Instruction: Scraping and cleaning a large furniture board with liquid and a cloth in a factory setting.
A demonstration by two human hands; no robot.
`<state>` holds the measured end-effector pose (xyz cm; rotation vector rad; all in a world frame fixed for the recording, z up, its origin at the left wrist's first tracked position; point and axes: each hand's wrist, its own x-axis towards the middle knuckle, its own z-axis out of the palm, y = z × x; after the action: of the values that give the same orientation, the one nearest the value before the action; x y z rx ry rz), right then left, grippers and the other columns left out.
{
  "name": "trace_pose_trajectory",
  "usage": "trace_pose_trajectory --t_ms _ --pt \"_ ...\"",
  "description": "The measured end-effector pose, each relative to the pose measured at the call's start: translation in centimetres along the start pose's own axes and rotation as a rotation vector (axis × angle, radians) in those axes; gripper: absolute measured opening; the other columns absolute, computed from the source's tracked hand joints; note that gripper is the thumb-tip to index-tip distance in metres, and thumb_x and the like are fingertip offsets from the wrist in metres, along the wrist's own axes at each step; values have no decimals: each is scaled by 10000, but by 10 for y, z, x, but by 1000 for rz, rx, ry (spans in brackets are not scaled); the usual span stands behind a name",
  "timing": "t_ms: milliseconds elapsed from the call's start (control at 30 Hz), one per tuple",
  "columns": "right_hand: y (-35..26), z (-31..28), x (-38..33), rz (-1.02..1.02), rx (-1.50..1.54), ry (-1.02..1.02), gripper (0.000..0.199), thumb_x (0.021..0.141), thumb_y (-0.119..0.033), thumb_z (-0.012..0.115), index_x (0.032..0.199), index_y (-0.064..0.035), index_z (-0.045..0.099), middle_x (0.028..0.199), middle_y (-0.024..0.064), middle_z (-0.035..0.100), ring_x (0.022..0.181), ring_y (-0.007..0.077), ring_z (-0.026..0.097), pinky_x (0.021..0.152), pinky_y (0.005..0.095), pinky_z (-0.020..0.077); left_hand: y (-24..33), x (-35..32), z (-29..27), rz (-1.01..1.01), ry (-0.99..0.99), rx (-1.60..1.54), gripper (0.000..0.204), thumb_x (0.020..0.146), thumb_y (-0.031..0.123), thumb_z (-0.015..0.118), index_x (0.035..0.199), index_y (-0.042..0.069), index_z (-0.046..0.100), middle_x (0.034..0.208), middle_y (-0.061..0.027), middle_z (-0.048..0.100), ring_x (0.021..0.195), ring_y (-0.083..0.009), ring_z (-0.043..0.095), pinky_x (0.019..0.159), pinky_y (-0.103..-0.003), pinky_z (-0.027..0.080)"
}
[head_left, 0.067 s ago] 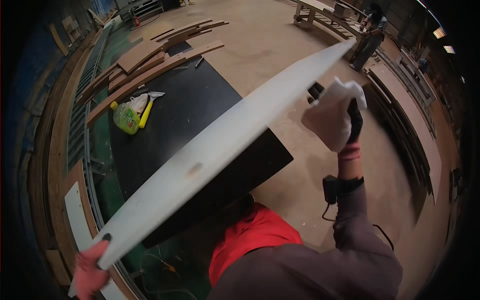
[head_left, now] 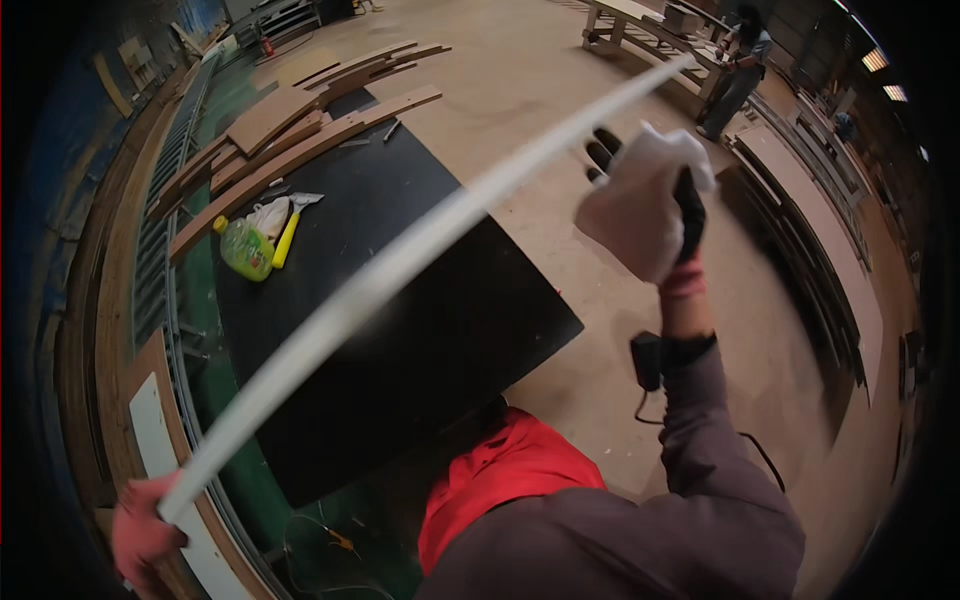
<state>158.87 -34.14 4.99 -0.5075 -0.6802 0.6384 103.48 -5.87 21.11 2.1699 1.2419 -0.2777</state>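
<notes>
A long white board (head_left: 400, 255), seen nearly edge-on and slightly blurred, slants across the view above a black tabletop. Its near left end is in the grip of my left hand (head_left: 147, 530), in a pink glove. My right hand (head_left: 692, 215), in a black-palmed glove with a pink cuff, holds a crumpled white cloth (head_left: 635, 205). Some dark fingertips stick out past the cloth beside the board's far part. Whether they or the cloth touch the board, I cannot tell.
On the black tabletop (head_left: 470, 320) lie a green-yellow bottle (head_left: 245, 250), a yellow-handled scraper (head_left: 288, 238) and a whitish rag (head_left: 268, 216). Brown wooden planks (head_left: 300, 160) are piled at its far left. Stacked panels (head_left: 800, 230) stand at right. A person (head_left: 738, 75) works at a far bench.
The white board has tilted from showing its broad face to nearly edge-on. My left hand has shifted a little left, and my right hand with the cloth has moved slightly up and left.
</notes>
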Motion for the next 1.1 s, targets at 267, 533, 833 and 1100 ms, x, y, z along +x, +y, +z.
trace_pose_trajectory --t_ms 267,533,833,1100 --pt "74 -90 99 -123 140 240 672 878 -564 462 1376 -127 354 1361 142 419 1193 322 446 995 488 359 -18 104 -64 -72 618 76 361 686 -6 453 1026 -12 574 1007 -107 571 942 -211 543 838 -297 421" --pt "188 -262 106 224 11 371 603 904 -516 443 1365 -134 374 1285 88 474 1159 272 460 1003 448 357 -86 167 -89 -200 957 36 363 952 282 463 1148 -10 552 1156 -134 554 1069 -249 505 948 -308 357" --pt "212 -350 130 224 -9 351 472 939 -403 431 1299 -98 404 1345 56 402 1204 244 414 1013 380 345 -81 289 -111 -289 1177 206 399 916 320 496 753 -29 597 755 -191 600 703 -334 551 653 -433 430" --pt "126 -252 -12 51 -1010 502 437 962 -287 449 1325 -57 374 1335 71 440 1221 217 438 1038 349 349 -145 327 -37 -76 1152 505 481 900 370 463 667 -22 614 697 -217 597 699 -371 578 675 -458 433"
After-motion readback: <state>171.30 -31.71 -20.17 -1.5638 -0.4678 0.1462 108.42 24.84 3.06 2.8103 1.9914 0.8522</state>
